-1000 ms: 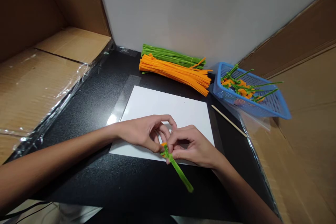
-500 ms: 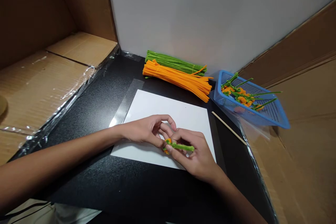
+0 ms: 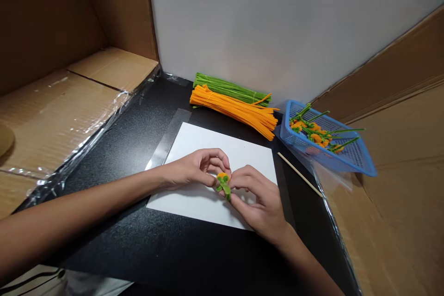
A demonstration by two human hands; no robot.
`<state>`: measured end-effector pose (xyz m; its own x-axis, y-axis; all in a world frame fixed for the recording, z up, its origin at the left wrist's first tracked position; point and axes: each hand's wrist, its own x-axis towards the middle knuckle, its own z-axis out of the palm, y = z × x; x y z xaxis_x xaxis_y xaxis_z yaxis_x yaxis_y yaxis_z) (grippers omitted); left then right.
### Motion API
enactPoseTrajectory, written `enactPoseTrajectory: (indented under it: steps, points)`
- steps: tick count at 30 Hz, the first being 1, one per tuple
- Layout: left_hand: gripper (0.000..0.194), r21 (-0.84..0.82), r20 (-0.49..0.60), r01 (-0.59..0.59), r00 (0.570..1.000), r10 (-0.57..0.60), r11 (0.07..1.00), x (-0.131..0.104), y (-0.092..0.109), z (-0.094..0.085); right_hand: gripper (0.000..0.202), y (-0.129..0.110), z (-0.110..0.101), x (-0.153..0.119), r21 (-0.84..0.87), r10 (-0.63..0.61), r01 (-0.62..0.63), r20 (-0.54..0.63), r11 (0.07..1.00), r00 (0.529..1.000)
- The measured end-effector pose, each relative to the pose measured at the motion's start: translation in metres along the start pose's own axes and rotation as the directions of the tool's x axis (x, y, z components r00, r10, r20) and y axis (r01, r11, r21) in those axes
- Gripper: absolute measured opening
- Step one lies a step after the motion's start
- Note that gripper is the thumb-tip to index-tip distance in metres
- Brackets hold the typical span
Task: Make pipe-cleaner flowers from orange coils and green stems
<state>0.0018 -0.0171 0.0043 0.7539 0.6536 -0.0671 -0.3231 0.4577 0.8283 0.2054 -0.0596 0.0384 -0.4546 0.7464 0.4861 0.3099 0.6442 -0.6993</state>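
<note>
Over the white sheet of paper [image 3: 187,148], a small pipe-cleaner flower [image 3: 224,183] with an orange head and green stem is held between both hands. My left hand [image 3: 197,169] pinches its left side with thumb and fingers curled. From the right, my right hand [image 3: 258,199] has its thumb and fingertips closed around the flower's right side. The green stem points toward me and looks foreshortened. Part of the orange head is hidden behind the fingers and green pieces.
Behind the paper lie bundles of orange pipe cleaners [image 3: 236,110] and green pipe cleaners [image 3: 231,88]. A blue basket [image 3: 359,162] at the right holds several finished-looking orange flowers [image 3: 315,138]. A thin wooden stick [image 3: 300,174] lies beside the paper. Cardboard [image 3: 104,74] borders the black table [image 3: 128,143].
The flower has turned: its stem pointed right across my right palm and now points down toward me. My right hand has shifted its fingers. The camera view has moved slightly.
</note>
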Motion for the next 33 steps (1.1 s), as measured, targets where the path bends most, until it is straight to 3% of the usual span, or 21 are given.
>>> enactPoseTrajectory:
  steps: [4,9,13,16,19,21,23,28,30,33]
  points:
    - [0.036,0.019,-0.052,-0.058,0.997,0.059,0.998,0.002,-0.001,0.0,0.024,-0.002,-0.002,-0.001,-0.195,-0.199,0.191,-0.021,0.962,0.98]
    - [0.034,0.029,-0.1,-0.071,0.992,0.073,0.997,0.003,0.0,0.003,0.021,-0.004,-0.005,-0.005,-0.363,-0.413,0.408,0.066,0.838,0.908]
    - [0.032,0.05,-0.132,-0.075,0.988,0.081,0.996,0.002,0.001,0.005,0.022,-0.004,-0.004,-0.005,-0.447,-0.454,0.456,0.118,0.77,0.883]
    - [0.032,0.047,-0.145,-0.081,0.986,0.087,0.996,0.001,0.0,0.006,0.024,-0.003,-0.002,-0.004,-0.437,-0.45,0.451,0.114,0.778,0.886]
    - [0.031,0.009,-0.16,-0.08,0.984,0.081,0.997,0.001,-0.001,0.005,0.03,-0.001,0.003,-0.005,-0.328,-0.334,0.293,-0.072,0.898,0.94]
    - [0.03,0.0,-0.175,-0.101,0.979,0.1,0.995,0.001,-0.001,0.005,0.026,0.0,0.005,-0.006,-0.235,-0.161,0.108,-0.215,0.966,0.963]
    - [0.029,0.025,-0.181,-0.152,0.971,0.154,0.988,0.001,-0.001,0.004,0.017,0.002,0.007,-0.006,-0.18,0.006,-0.055,-0.264,0.982,0.964]
    - [0.022,0.189,-0.147,-0.251,0.949,0.28,0.949,0.0,0.0,0.007,0.005,0.0,0.006,-0.002,0.0,0.326,-0.335,-0.232,0.942,0.917]
    - [0.018,0.302,-0.137,-0.276,0.934,0.329,0.912,-0.002,-0.001,0.009,0.01,-0.001,0.004,0.001,0.086,0.453,-0.445,-0.143,0.892,0.88]
    - [0.018,0.456,-0.141,-0.309,0.901,0.41,0.835,-0.003,-0.002,0.013,0.013,0.0,0.001,0.004,0.156,0.542,-0.537,0.008,0.829,0.84]
